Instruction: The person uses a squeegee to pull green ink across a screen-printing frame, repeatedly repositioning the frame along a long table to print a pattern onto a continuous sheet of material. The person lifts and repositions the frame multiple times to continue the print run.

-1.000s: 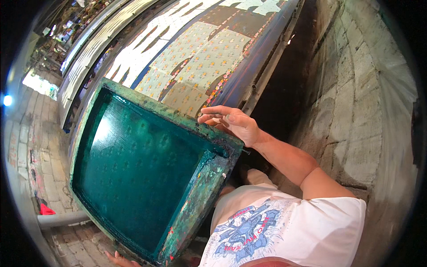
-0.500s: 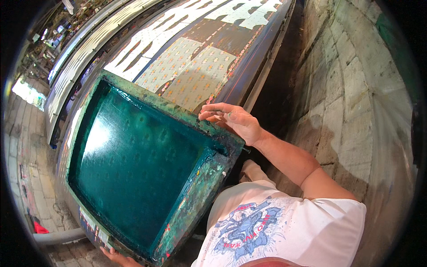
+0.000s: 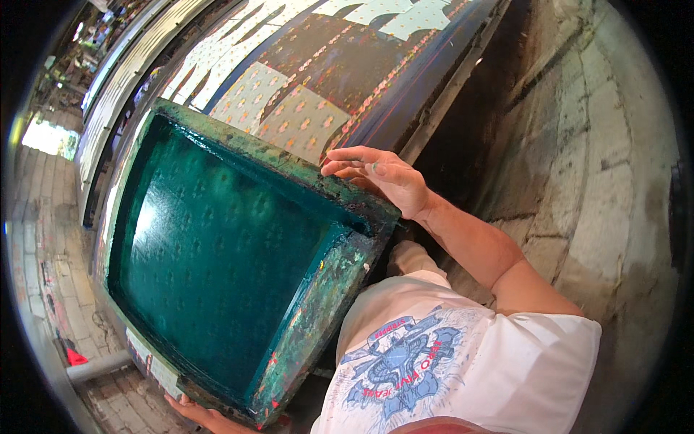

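A large screen-printing frame (image 3: 311, 318) with a glossy dark green mesh is tilted across the left and middle of the view. Its rim is crusted with paint. My right hand (image 3: 383, 177) holds the frame's upper right edge, fingers nearly straight and thumb lying over the side. At the lower left edge, my left hand (image 3: 191, 412) grips the frame from outside; most of its palm and some fingers are hidden beneath it. Beyond the frame lies a long printing table (image 3: 405, 101) bearing pale fabric pieces (image 3: 311, 119) printed with small flowers.
Another long table (image 3: 137, 69) with pale pieces runs parallel on the left. A brick-paved floor (image 3: 585, 137) extends along the right side. A grey pipe (image 3: 97, 367) and a red scrap (image 3: 75, 356) are at the lower left.
The table, fabric pieces and floor have shifted in view behind the frame. Both hands keep their places on the frame, which is turned slightly differently.
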The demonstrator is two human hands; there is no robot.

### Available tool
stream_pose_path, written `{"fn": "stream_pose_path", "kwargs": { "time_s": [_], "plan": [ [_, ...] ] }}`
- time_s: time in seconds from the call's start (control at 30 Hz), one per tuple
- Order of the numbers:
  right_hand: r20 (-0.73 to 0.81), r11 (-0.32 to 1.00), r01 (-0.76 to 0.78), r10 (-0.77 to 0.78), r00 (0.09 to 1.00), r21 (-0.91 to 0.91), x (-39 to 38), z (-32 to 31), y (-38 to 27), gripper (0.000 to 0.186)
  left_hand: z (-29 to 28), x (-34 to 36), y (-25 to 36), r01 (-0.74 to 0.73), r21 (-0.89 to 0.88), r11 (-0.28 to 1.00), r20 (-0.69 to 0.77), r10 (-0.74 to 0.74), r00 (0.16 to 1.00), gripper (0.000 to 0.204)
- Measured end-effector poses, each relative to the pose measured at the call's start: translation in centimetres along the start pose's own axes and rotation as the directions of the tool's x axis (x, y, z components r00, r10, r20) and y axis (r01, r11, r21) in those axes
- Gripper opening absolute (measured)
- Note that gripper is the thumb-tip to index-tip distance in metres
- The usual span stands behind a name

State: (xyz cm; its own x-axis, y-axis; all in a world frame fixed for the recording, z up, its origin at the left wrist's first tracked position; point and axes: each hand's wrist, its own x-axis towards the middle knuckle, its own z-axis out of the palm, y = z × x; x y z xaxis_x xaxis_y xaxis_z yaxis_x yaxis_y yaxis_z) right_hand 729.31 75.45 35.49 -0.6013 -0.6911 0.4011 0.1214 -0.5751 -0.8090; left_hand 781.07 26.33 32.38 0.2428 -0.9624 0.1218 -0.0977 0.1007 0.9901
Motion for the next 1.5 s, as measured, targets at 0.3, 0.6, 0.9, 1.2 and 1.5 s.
{"fn": "stream_pose_path", "kwargs": {
  "time_s": [0.3,0.6,0.9,1.2,1.5],
  "plan": [
    [0.03,0.994,-0.072,0.07,0.997,0.078,4.4,-6.6,-4.1,0.084,0.2,-3.6,-0.8,-0.059,0.176,0.983,-0.085,0.075,0.994,0.073],
    [0.052,0.996,-0.088,0.088,0.995,0.008,9.5,-10.5,-8.3,0.083,8.1,-10.9,5.9,0.046,0.064,0.997,-0.047,-0.043,0.998,0.066],
    [0.082,0.995,-0.095,0.093,0.992,0.014,11.4,-19.0,-11.3,0.079,13.9,-17.9,9.3,0.04,0.041,0.998,-0.04,-0.038,0.998,0.062],
    [0.091,0.99,-0.142,0.142,0.986,-0.009,11.4,-32.0,-18.5,0.087,19.0,-31.3,13.0,-0.015,0.111,0.994,-0.085,0.025,0.996,0.06],
    [0.108,0.998,-0.066,0.065,0.992,0.005,11.3,-36.5,-20.8,0.077,20.8,-35.4,15.1,-0.029,0.064,0.997,-0.096,0.035,0.995,0.054]
  ]
}}
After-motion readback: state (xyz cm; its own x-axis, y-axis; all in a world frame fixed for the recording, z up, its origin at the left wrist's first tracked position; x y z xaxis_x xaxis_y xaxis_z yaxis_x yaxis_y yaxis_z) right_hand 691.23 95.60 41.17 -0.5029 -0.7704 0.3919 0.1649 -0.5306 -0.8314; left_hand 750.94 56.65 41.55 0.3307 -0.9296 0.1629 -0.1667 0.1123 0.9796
